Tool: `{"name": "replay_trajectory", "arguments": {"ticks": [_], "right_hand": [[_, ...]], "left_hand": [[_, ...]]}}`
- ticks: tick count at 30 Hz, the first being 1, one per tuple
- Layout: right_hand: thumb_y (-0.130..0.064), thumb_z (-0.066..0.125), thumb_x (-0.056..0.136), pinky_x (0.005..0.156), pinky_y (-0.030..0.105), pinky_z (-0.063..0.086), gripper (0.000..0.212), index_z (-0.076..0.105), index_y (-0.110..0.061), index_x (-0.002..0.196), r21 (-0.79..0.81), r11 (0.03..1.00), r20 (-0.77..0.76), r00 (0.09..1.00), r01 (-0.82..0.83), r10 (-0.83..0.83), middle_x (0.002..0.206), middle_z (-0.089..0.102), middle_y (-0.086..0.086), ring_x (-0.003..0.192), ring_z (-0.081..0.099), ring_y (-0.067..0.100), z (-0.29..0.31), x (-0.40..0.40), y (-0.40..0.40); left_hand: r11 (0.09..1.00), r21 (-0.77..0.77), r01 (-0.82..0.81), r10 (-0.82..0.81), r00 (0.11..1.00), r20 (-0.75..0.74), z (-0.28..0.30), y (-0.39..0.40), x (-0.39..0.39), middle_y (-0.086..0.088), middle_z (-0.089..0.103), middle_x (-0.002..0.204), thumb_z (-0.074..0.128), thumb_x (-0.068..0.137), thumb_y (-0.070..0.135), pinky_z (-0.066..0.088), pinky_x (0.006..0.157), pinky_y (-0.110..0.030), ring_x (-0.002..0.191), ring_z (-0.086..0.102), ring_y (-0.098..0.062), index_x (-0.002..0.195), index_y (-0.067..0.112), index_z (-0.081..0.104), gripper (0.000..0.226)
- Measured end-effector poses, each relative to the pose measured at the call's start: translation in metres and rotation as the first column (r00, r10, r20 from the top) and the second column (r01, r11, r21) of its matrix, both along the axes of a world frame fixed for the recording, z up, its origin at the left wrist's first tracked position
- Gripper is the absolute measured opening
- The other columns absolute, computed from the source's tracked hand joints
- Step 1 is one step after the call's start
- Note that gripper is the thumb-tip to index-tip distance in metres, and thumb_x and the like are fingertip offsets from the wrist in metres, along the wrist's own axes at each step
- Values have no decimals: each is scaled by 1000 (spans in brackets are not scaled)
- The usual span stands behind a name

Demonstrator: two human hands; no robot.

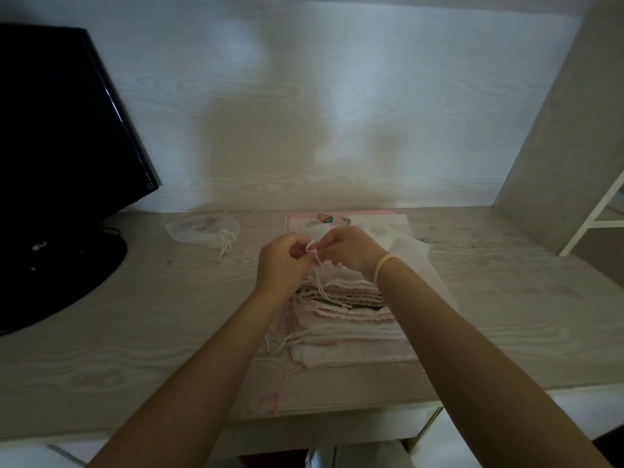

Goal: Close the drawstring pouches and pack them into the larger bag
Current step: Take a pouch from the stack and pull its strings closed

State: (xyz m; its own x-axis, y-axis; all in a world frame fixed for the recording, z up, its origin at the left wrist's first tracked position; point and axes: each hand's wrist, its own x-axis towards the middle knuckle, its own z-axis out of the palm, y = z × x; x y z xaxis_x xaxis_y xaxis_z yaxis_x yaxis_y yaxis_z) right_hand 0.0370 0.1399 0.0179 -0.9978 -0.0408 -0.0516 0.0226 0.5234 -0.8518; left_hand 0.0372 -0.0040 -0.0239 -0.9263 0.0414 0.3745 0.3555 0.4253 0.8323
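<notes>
Pale wood table (141, 332) carries stacked pouches (351, 329); one closed pouch (202, 231) lies apart. My left hand (280, 265) and right hand (347, 248) both pinch a white drawstring (312, 248).

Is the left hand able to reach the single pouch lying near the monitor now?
Probably yes: the desk between the left hand and the single pouch is bare, but it pinches the white drawstring and must release it first.

Left hand (280, 261) and right hand (347, 251): both pinch white drawstring (315, 261) | stack of pouches (347, 319): on desk (135, 332) beneath hands | closed pouch (202, 231): apart, left | monitor (60, 130): far left
</notes>
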Motion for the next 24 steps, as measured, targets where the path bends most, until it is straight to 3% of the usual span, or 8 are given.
{"name": "replay_trajectory", "arguments": {"ticks": [4,8,10,14,18,20,24], "right_hand": [[0,65,83,51,12,41,20,73,-7,100,-24,998,69,996,-54,56,73,62,0,61,50,8,1,4,4],[4,61,79,47,14,37,21,75,-2,93,-36,995,135,987,-88,92,71,56,4,60,45,11,-1,4,5],[2,62,78,50,17,38,16,75,-6,83,-24,997,143,986,-79,81,71,57,5,63,46,13,-2,3,5],[-1,64,79,58,22,41,13,71,-12,78,-4,998,125,991,-57,57,70,60,3,65,50,15,-4,1,8],[-9,54,92,57,21,44,14,65,-7,99,25,998,68,996,53,-54,78,62,4,63,56,13,-7,-3,6],[-11,42,96,56,24,42,20,58,-3,104,-55,985,58,985,164,-161,77,61,7,60,55,15,-8,-6,5],[-9,39,94,61,29,40,19,54,-7,82,-237,929,70,959,283,-274,73,60,7,61,53,18,-4,-8,9]], "left_hand": [[999,5,-33,33,999,22,-4,0,-1,13,64,72,80,77,13,45,58,-13,60,54,2,81,23,70,15],[999,41,-28,27,999,39,-5,-1,0,13,61,71,80,77,11,40,55,-6,58,52,5,80,21,69,15],[997,70,-32,27,997,66,-5,-1,0,10,62,71,80,76,12,41,54,-8,60,52,0,78,20,69,14],[992,128,-19,4,993,115,-5,-2,-3,4,67,71,82,75,12,50,59,-24,63,60,-11,72,21,68,17],[988,153,31,-54,987,151,-3,-3,-4,-1,71,69,79,78,7,57,60,-30,56,66,-12,72,21,69,18],[987,155,33,-60,983,175,-4,-3,-4,-1,69,65,77,80,7,55,57,-27,52,64,-10,74,17,68,15],[984,178,3,-45,971,237,-8,-2,-4,1,69,65,75,82,6,49,51,-21,51,64,-7,75,16,67,15]]}}
